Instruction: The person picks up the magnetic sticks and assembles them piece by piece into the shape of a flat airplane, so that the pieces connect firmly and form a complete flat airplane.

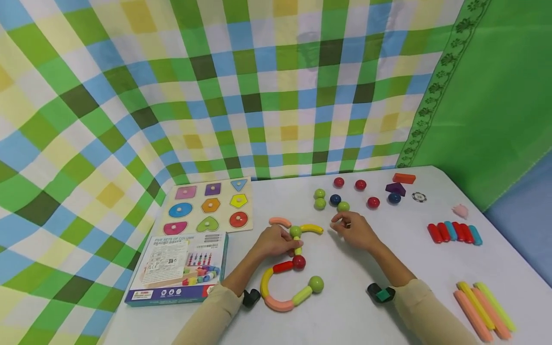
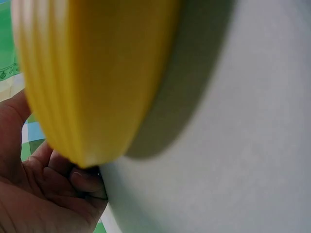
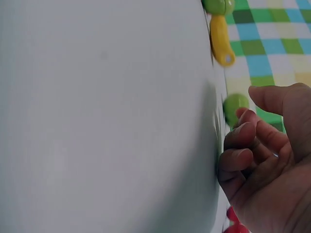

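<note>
The left hand (image 1: 276, 241) pinches the short yellow rod (image 1: 298, 249) under a green ball (image 1: 295, 231), steadying the chain (magnetic, probably). At its three o'clock, the right hand (image 1: 353, 230) rests loosely curled, empty, on the white table (image 1: 345, 306).

The head view is bright and evenly lit, with only soft, short shadows under the balls and sticks on the white tabletop (image 1: 345, 306). No glare shows. Its wide lens bends the checked cloth (image 1: 172, 96) strongly toward the edges. In the left wrist view a yellow piece (image 2: 92, 73) sits so close that it is fully blurred, casting a broad soft shadow on the tabletop. The right wrist view is softly focused, and the right hand (image 3: 267, 170) darkens the surface beside it.
</note>
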A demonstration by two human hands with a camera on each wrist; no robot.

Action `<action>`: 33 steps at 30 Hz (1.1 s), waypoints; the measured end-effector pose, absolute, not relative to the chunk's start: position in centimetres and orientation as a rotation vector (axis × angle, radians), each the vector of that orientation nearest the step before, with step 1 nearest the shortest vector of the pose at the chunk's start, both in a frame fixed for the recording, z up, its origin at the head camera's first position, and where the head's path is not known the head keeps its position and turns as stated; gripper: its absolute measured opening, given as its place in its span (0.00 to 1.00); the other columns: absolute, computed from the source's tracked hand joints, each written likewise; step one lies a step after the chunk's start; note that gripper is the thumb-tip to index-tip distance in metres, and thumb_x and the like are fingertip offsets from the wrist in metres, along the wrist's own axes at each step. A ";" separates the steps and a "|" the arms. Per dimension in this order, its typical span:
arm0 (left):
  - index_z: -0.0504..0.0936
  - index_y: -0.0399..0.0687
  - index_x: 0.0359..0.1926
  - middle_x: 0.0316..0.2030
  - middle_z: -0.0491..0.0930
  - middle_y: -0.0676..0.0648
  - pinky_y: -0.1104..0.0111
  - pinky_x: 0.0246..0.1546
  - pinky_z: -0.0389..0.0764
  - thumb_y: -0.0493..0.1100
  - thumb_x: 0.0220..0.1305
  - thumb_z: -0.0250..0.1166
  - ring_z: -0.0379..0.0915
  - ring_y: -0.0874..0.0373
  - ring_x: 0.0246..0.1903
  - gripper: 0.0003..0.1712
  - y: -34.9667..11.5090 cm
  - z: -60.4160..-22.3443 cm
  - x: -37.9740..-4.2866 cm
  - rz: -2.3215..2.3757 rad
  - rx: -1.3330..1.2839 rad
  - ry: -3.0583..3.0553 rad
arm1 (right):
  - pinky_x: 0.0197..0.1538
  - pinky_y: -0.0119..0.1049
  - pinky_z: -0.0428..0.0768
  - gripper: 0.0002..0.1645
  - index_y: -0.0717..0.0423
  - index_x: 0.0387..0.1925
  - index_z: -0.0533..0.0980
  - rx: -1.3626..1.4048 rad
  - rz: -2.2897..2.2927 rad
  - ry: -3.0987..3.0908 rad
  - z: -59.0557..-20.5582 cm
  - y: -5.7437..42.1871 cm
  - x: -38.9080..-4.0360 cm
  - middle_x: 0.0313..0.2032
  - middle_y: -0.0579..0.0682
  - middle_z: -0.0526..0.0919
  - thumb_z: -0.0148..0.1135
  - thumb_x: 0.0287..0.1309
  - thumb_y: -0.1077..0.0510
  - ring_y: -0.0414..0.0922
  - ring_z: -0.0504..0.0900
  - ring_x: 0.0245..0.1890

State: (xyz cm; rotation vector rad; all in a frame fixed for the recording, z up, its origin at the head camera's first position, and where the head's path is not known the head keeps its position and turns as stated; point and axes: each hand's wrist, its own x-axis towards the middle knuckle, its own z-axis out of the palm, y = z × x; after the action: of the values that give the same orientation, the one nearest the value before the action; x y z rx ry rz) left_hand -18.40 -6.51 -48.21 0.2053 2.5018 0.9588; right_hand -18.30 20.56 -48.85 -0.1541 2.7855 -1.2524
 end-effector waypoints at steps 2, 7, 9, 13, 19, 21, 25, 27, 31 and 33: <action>0.83 0.55 0.19 0.16 0.80 0.55 0.69 0.19 0.60 0.64 0.51 0.68 0.68 0.58 0.18 0.20 -6.6 -48.3 -18.5 0.946 0.209 2.509 | 0.28 0.35 0.72 0.11 0.55 0.42 0.78 -0.115 -1.252 2.821 -48.8 21.3 -18.4 0.27 0.50 0.75 0.62 0.60 0.54 0.46 0.72 0.26; 0.82 0.55 0.19 0.16 0.80 0.54 0.68 0.19 0.60 0.64 0.52 0.68 0.68 0.58 0.18 0.20 -6.9 -48.4 -18.5 0.946 0.211 2.509 | 0.27 0.35 0.70 0.14 0.58 0.41 0.77 0.104 -1.262 2.919 -48.8 23.8 -19.1 0.26 0.52 0.74 0.62 0.61 0.51 0.48 0.71 0.25; 0.83 0.56 0.19 0.16 0.80 0.55 0.68 0.20 0.61 0.64 0.52 0.68 0.68 0.58 0.19 0.20 -7.0 -48.4 -18.4 0.959 0.216 2.507 | 0.27 0.37 0.69 0.17 0.58 0.41 0.76 0.232 -1.229 2.958 -48.4 25.2 -19.1 0.27 0.53 0.74 0.61 0.61 0.49 0.49 0.71 0.27; 0.83 0.55 0.20 0.17 0.80 0.54 0.68 0.21 0.62 0.63 0.52 0.68 0.70 0.57 0.21 0.19 -7.0 -48.6 -18.3 0.982 0.231 2.487 | 0.29 0.40 0.70 0.24 0.61 0.47 0.75 0.511 -1.054 3.032 -46.8 28.9 -17.2 0.33 0.58 0.76 0.59 0.61 0.44 0.53 0.72 0.32; 0.83 0.56 0.20 0.16 0.80 0.55 0.68 0.21 0.62 0.63 0.53 0.68 0.70 0.57 0.21 0.19 -6.8 -48.5 -18.1 0.968 0.251 2.484 | 0.29 0.48 0.70 0.31 0.70 0.50 0.72 0.745 -0.812 3.019 -45.2 35.0 -13.4 0.39 0.68 0.78 0.58 0.60 0.45 0.63 0.74 0.37; 0.83 0.55 0.20 0.16 0.80 0.54 0.68 0.21 0.62 0.63 0.53 0.68 0.69 0.57 0.20 0.19 -6.8 -48.4 -18.2 0.967 0.252 2.488 | 0.28 0.48 0.69 0.29 0.70 0.47 0.72 0.772 -0.763 3.007 -45.2 36.4 -12.7 0.35 0.67 0.78 0.57 0.60 0.46 0.63 0.73 0.35; 0.83 0.55 0.20 0.17 0.80 0.54 0.68 0.20 0.63 0.62 0.52 0.68 0.69 0.57 0.20 0.19 -6.8 -48.1 -18.2 0.971 0.243 2.483 | 0.29 0.48 0.67 0.24 0.70 0.41 0.73 0.778 -0.721 2.977 -45.7 37.8 -12.1 0.30 0.63 0.77 0.60 0.57 0.49 0.60 0.69 0.34; 0.83 0.55 0.21 0.17 0.80 0.54 0.69 0.20 0.63 0.63 0.52 0.68 0.70 0.57 0.20 0.19 -6.8 -48.1 -18.2 0.969 0.240 2.483 | 0.30 0.49 0.68 0.25 0.70 0.41 0.73 0.776 -0.718 2.959 -46.0 38.0 -12.0 0.31 0.64 0.76 0.62 0.55 0.50 0.61 0.67 0.36; 0.83 0.55 0.21 0.17 0.80 0.54 0.68 0.21 0.64 0.63 0.52 0.68 0.70 0.56 0.21 0.19 -6.8 -48.1 -18.2 0.973 0.246 2.479 | 0.30 0.50 0.70 0.27 0.72 0.41 0.71 0.778 -0.711 2.953 -46.2 37.9 -12.1 0.33 0.66 0.73 0.64 0.52 0.51 0.63 0.65 0.38; 0.83 0.56 0.21 0.17 0.80 0.54 0.68 0.21 0.63 0.63 0.52 0.68 0.70 0.57 0.21 0.19 -6.8 -48.1 -18.3 0.967 0.248 2.477 | 0.30 0.50 0.70 0.27 0.72 0.41 0.71 0.771 -0.715 2.951 -46.2 37.8 -12.1 0.32 0.66 0.73 0.64 0.51 0.52 0.63 0.65 0.38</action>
State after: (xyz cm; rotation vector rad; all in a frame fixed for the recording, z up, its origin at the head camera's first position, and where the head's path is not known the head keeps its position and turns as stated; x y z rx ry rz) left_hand -18.30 -6.77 -48.14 0.2478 2.4765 0.9672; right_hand -12.11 37.82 -46.20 0.7706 2.9509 -0.7152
